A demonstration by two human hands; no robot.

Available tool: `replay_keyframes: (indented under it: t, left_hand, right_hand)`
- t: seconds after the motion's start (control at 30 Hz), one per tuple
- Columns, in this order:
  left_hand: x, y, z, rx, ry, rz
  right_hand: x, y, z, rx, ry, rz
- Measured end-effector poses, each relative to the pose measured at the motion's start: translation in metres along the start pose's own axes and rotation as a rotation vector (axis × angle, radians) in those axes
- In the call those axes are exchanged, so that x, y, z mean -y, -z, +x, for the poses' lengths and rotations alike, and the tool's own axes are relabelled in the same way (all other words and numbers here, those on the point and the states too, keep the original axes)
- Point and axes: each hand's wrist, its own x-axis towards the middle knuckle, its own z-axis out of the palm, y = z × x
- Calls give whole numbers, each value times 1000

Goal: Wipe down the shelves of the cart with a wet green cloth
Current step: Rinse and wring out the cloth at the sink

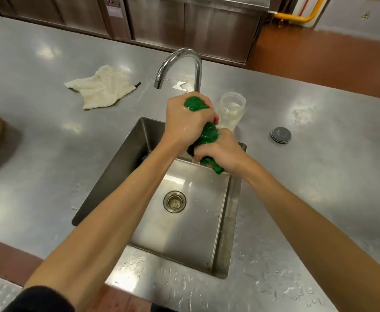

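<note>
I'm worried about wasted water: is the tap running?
No, no stream falls from the tap into the sink; the left hand and right hand grip the cloth.

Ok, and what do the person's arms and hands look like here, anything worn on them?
Both forearms are bare from the elbow down. The left hand and right hand have no gloves, and no watch or bracelet shows at either wrist. Both hands glisten with water. A black sleeve covers the left upper arm at the bottom edge; the right arm leaves the picture before any sleeve shows.
</note>
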Motion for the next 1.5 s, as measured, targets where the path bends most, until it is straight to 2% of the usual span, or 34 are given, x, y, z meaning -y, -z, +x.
replay_keyframes:
  t: [0.1, 0.2, 0.37, 0.5, 0.6, 0.7, 0.77, 0.9, 0.97, 1.07, 1.13, 1.2, 1.3, 1.5]
  left_hand:
    - [-10, 5, 6, 146, -40, -41]
    - [-18, 7, 11, 269, -64, -70]
    - [-16, 12, 15, 391, 22, -190]
    - [-9, 18, 17, 491, 78, -222]
    - [-6, 21, 18, 556, 107, -229]
    - [-2, 23, 17, 565, 129, -215]
    - [2, 22, 13, 550, 175, -213]
    - [9, 22, 2, 451, 256, -223]
    - [8, 19, -5, 421, 271, -198]
    - [7, 13, -18, 400, 278, -105]
    - [5, 8, -30, 383, 300, -72]
    - [-1, -2, -43, 387, 304, -46]
    - [-12, -16, -72, 453, 283, 27]
    - [-27, -54, -150, 770, 190, 55]
  right_hand:
    - [2, 3, 2, 127, 11, 125]
    - [2, 3, 3, 181, 18, 269]
    - [6, 0, -4, 283, -32, 460]
    - [2, -11, -10, 435, -97, 609]
    - [-2, -15, -10, 553, -125, 674]
    - [-6, -17, -10, 584, -147, 677]
    - [-8, -17, -14, 507, -179, 604]
    - [-8, -9, -28, 292, -217, 292]
    - [-10, -4, -43, 309, -202, 330]
    - [-16, 4, -75, 300, -209, 515]
    - [-22, 10, -97, 201, -231, 625]
    - [-27, 17, -119, 22, -261, 638]
    - [-33, 22, -160, -236, -262, 522]
    - [-34, 44, -280, -510, -108, 479]
